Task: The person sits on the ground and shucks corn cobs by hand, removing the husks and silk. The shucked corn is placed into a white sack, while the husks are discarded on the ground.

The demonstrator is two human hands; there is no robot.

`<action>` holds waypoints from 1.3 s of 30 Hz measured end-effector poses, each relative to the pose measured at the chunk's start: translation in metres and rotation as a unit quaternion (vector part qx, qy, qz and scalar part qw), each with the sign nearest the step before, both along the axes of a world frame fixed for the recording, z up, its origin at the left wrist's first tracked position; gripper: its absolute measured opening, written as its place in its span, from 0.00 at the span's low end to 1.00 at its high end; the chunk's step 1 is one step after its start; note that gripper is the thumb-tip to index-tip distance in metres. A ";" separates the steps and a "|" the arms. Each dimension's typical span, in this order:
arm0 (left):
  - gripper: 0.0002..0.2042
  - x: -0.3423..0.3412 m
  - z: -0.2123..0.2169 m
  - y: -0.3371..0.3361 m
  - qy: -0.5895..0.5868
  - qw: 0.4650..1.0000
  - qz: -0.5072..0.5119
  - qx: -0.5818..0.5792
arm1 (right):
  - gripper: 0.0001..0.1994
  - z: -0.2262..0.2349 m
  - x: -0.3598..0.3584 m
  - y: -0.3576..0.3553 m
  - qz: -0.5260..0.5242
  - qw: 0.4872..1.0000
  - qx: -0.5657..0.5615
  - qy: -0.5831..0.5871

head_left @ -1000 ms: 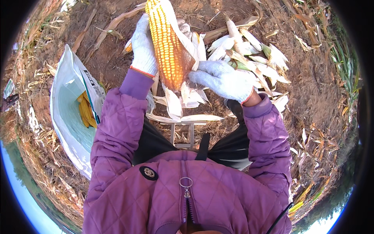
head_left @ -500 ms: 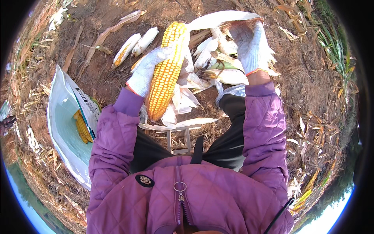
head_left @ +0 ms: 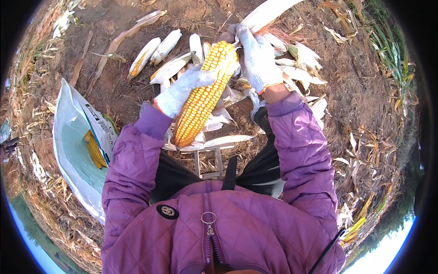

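Note:
A large ear of corn [head_left: 203, 102] with bare yellow kernels lies tilted before me, its far tip leaning right. My left hand [head_left: 185, 90], in a white knit glove, is closed around its middle from the left side. At the far end of the ear, my gloved right hand [head_left: 259, 61] is closed on the pale corn husk [head_left: 269, 13], which sticks out beyond the fingers toward the upper right. Where the husk joins the ear is partly hidden by the right hand's fingers.
Several ears in husk [head_left: 166, 46] lie on the dry soil ahead. Loose husks [head_left: 303, 68] are piled beyond my right wrist. At my left stands an open white sack [head_left: 73, 137] with yellow ears [head_left: 95, 150] inside. A small wooden frame [head_left: 218, 160] sits between my knees.
My right hand has moved left, in to the ear's far end, and the husk now points up and away. The ear has shifted right and slightly nearer, still in my left hand.

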State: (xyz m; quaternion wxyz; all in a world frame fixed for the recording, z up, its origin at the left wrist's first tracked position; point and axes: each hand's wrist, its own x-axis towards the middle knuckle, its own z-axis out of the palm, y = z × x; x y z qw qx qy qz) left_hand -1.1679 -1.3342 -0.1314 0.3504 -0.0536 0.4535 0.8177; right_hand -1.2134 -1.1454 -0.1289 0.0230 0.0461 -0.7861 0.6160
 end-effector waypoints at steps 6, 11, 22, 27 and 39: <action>0.34 -0.003 -0.004 -0.010 0.057 0.988 -0.108 0.091 | 0.08 -0.012 -0.015 0.006 0.032 0.848 -0.488 -0.205; 0.33 -0.003 0.001 -0.025 0.053 0.978 -0.038 0.197 | 0.11 -0.010 -0.020 0.020 0.083 0.751 -0.571 -0.321; 0.17 -0.054 -0.014 -0.063 0.084 0.922 0.363 0.107 | 0.33 0.003 0.028 -0.014 0.336 0.883 0.294 -0.145; 0.15 -0.051 -0.007 -0.048 0.080 0.910 0.402 0.062 | 0.30 0.023 0.038 -0.039 0.388 0.887 0.164 -0.187; 0.20 -0.067 -0.019 -0.076 -0.008 0.887 0.430 0.165 | 0.20 -0.014 0.065 -0.019 0.531 0.726 0.429 -0.082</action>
